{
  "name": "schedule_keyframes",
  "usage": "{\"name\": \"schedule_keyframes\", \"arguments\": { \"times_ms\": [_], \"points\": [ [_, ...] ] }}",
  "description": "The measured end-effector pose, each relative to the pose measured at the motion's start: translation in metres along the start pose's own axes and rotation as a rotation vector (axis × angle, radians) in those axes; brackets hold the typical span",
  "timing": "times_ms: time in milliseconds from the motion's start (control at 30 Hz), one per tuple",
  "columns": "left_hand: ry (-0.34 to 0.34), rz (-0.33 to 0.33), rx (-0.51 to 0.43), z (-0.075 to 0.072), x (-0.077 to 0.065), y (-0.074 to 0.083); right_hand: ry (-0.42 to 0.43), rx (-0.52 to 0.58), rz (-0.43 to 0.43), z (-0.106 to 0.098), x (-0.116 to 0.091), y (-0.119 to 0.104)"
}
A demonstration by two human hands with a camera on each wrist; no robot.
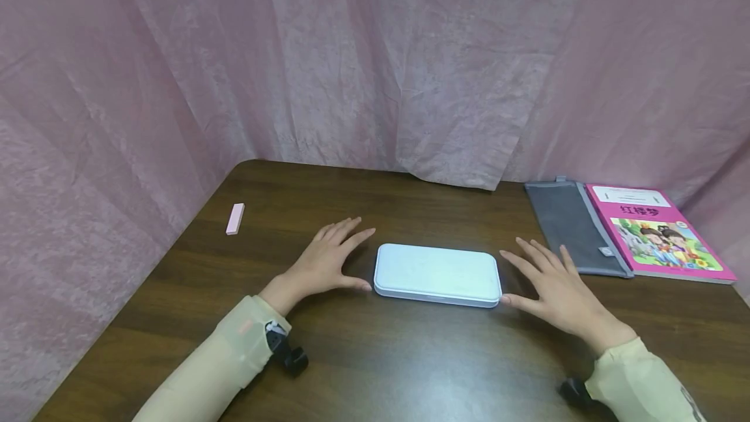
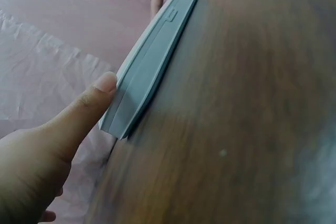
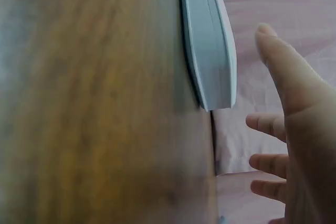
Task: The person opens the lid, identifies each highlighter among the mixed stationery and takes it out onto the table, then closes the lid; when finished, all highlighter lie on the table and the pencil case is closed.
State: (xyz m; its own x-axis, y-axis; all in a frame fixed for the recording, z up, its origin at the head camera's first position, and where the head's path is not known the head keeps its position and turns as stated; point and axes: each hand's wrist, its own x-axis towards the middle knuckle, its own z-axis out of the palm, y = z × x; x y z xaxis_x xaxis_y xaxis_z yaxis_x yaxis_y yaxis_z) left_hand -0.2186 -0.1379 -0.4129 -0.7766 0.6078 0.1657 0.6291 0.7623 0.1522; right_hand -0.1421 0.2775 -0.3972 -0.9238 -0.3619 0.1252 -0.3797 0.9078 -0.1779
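Observation:
A pale blue, rounded case point(image 1: 437, 274) like a pencil case lies flat and closed on the wooden table, between both hands. My left hand point(image 1: 328, 257) is beside its left end, fingers spread and thumb pointing at the corner. In the left wrist view, the thumb point(image 2: 86, 103) overlaps the end of the case point(image 2: 152, 61), whose side shows a small catch. My right hand point(image 1: 556, 292) is spread at the right end, thumb tip right at the corner. The right wrist view shows that thumb point(image 3: 286, 66) apart from the case point(image 3: 212, 51). Neither hand holds anything.
A small pale pink bar point(image 1: 235, 219) lies at the table's left. At the right, a grey fabric pouch point(image 1: 571, 230) lies against a pink illustrated book point(image 1: 659, 230). Pink curtains point(image 1: 375, 70) hang along the table's back and left edges.

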Motion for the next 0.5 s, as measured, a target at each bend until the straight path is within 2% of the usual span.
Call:
{"name": "schedule_keyframes", "arguments": {
  "times_ms": [100,333,500],
  "points": [
    [0.004,0.0,-0.035,-0.002,0.002,0.001,0.009,0.022,-0.024,-0.004,0.001,-0.002],
    [-0.021,-0.005,-0.196,-0.006,0.007,0.007,0.022,0.095,-0.055,-0.011,0.005,-0.008],
    [-0.036,0.02,-0.286,-0.006,0.013,0.011,0.008,0.141,-0.062,-0.014,0.011,-0.013]
  ]
}}
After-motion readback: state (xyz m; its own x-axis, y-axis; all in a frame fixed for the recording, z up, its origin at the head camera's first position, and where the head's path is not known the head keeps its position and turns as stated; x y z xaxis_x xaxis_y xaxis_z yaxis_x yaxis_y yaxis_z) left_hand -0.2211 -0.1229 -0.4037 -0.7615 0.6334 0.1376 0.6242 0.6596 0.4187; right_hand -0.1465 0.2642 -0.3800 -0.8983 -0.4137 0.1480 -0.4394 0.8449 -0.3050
